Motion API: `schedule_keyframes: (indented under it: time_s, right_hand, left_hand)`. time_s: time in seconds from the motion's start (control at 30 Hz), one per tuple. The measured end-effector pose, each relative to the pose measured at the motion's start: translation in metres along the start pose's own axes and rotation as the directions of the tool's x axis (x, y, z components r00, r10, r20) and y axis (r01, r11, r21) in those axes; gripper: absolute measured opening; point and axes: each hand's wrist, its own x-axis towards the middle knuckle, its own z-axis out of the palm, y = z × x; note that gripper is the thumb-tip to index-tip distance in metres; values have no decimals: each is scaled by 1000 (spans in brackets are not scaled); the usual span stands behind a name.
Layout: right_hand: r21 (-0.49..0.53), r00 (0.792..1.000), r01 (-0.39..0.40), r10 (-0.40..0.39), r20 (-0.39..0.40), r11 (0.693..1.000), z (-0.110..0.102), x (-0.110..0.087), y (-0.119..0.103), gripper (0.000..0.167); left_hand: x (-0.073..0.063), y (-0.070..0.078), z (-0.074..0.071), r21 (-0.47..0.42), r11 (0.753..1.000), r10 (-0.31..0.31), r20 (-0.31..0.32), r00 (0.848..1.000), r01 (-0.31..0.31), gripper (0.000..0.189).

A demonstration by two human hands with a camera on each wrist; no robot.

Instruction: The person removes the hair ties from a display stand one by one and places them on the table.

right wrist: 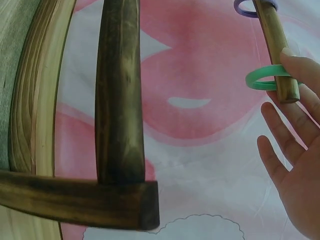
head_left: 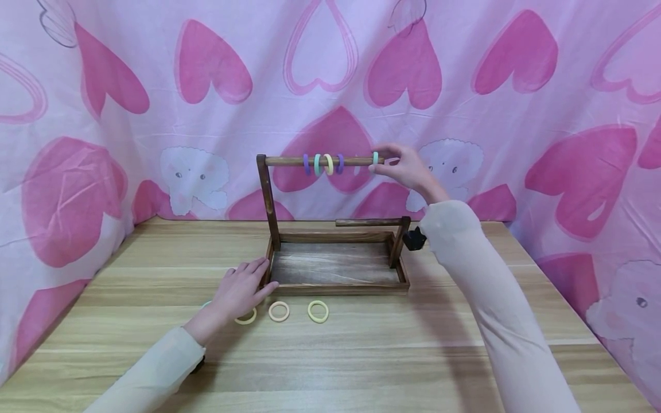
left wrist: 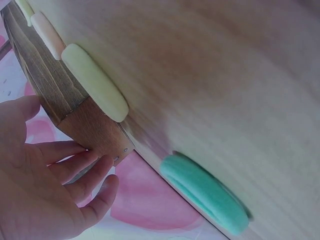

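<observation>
A dark wooden stand has a shallow tray [head_left: 335, 289], a high rod [head_left: 289, 162] on its left post and a lower rod [head_left: 369, 222] on its right post. My right hand [head_left: 405, 167] pinches a mint-green ring [right wrist: 262, 79] that encircles the free end of the high rod. Farther left on that rod hang two purple rings, another mint ring [head_left: 317, 164] and a pale yellow ring [head_left: 329, 164]. My left hand [head_left: 240, 289], its fingers loosely extended, rests against the tray's left front corner and holds nothing.
In front of the tray lie a yellow ring [head_left: 318, 321], a peach ring [head_left: 279, 320] and another yellow ring [left wrist: 95, 82] partly behind the left hand. A green ring [left wrist: 205, 192] lies left of them, mostly hidden in the head view. A pink heart-patterned curtain [head_left: 330, 126] surrounds the wooden table [head_left: 361, 367].
</observation>
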Motion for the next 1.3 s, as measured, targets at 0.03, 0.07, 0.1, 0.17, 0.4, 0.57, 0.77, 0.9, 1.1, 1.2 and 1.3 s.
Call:
schedule_keyframes:
  time_s: [0.03,0.07,0.1,0.17,0.4,0.57,0.77,0.9,1.1,1.2,1.3]
  right_hand:
    - [-1,1000,3,-3,0,1000,-1,0,0,47]
    - [-4,1000,10,-10,1,1000,-2,-1,1,47]
    - [-3,1000,12,-12,2,1000,-2,-3,-3,45]
    - [3,1000,22,-22,3,1000,-4,-8,-10,43]
    - [12,999,36,-36,-15,999,-6,-21,-21,39]
    - [32,999,19,-18,-29,999,-11,-18,0,40]
    - [7,999,-12,12,-49,1000,-16,-16,25,48]
    - [-1,998,-21,21,-59,1000,-18,-20,27,50]
    - [-3,998,-46,45,-54,999,-21,-25,29,46]
    - [-2,997,-51,51,-53,999,-23,-28,31,46]
    - [11,997,-57,58,-51,998,-24,-31,34,47]
  left_hand:
    - [0,0,0,0,1000,0,-1,1000,0,59]
    - [0,0,0,-1,1000,0,-3,1000,0,59]
    - [1,0,0,-2,1000,0,-5,1000,0,59]
    - [1,0,0,-2,1000,1,-7,1000,-1,59]
    - [0,0,1,-4,1000,3,-1,1000,-3,59]
    - [0,0,1,-9,1000,0,1,1000,0,59]
    - [-1,2,0,-15,1000,-1,-6,1000,0,59]
    - [-1,2,0,-17,1000,3,-14,1000,-3,59]
    - [0,1,0,-14,1000,6,-16,1000,-7,58]
    - [0,1,0,-13,1000,8,-17,1000,-8,59]
    - [0,1,0,-7,1000,11,-18,1000,-11,59]
